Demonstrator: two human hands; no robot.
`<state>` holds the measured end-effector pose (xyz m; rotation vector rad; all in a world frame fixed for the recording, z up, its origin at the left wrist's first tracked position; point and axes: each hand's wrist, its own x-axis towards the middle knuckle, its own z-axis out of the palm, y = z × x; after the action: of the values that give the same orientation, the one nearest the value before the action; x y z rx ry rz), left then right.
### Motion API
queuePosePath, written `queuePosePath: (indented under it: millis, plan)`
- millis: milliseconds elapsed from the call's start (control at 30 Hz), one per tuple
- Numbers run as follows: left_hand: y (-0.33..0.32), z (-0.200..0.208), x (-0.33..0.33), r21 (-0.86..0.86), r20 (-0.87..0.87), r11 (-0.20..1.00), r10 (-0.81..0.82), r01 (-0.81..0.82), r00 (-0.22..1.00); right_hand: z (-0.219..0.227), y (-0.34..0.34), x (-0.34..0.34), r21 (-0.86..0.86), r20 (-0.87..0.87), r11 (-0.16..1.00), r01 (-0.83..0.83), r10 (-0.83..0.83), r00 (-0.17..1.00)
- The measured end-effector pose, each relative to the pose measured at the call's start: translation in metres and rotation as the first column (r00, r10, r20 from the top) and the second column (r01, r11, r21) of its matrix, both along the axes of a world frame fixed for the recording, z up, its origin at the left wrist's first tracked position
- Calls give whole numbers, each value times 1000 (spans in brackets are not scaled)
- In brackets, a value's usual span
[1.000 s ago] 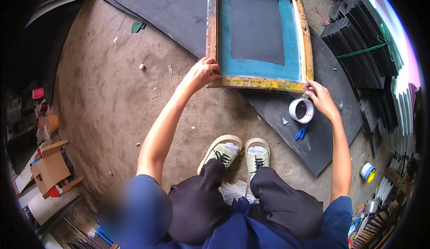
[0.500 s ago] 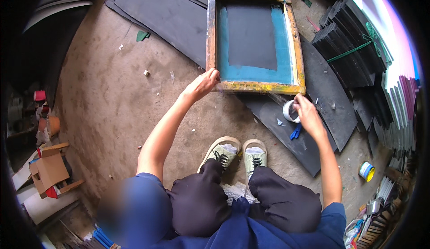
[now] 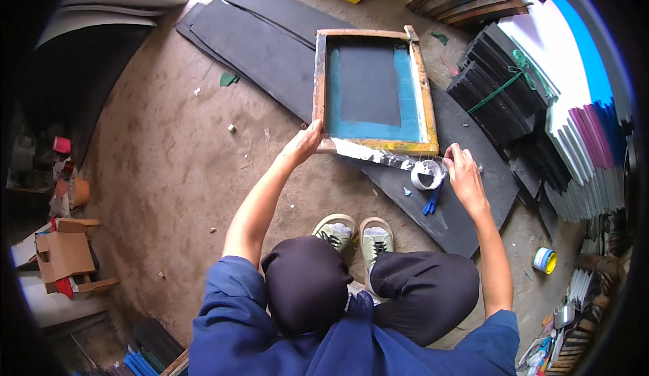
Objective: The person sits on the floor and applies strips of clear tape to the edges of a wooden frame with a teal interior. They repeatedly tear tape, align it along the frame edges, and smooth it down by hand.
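Note:
A screen-printing frame (image 3: 320,82) of paint-stained wood, with teal mesh (image 3: 368,131) around a dark rectangle, lies on black sheets. My left hand (image 3: 304,143) is closed at its near left corner, fingers pinching the wood there; the tape's end is at the same spot. From that corner a strip of clear, shiny tape (image 3: 368,153) stretches along the near rail. It runs to a tape roll (image 3: 416,177) with a white core, just off the near right corner. My right hand (image 3: 465,178) is closed at the roll's right side, its fingertips partly hidden.
Black sheets (image 3: 263,31) lie flat under and around the frame. Bundled black boards (image 3: 497,72) tied with green string stand at right, beside white and coloured sheets. A blue strip bundle (image 3: 431,203) lies near the roll. A yellow-topped tin (image 3: 544,260) and a cardboard box (image 3: 66,254) sit farther out.
The tape strip now shows clearly as a wide, shiny band along the near rail. The view has shifted, so the frame appears lower. Both hands keep their places at the frame and roll.

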<state>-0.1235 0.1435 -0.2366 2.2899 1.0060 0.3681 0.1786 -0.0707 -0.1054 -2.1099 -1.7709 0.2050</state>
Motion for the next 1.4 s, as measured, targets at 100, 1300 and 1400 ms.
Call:
queuePosePath:
  millis: [100, 1300, 1400]
  plan:
    - [0, 30, -3, 17, 150, 999, -46, 44, 988, 17, 3, 17, 97, -14, 994, 48, -46, 999]
    - [30, 55, 39, -523, 156, 769, 511, -368, 846, -68, 111, 140, -200, -537, 943, 265, -331, 776]
    - [31, 23, 54, -506, 93, 726, 584, -467, 807, -98, 121, 140, -327, -558, 911, 251, -400, 727]
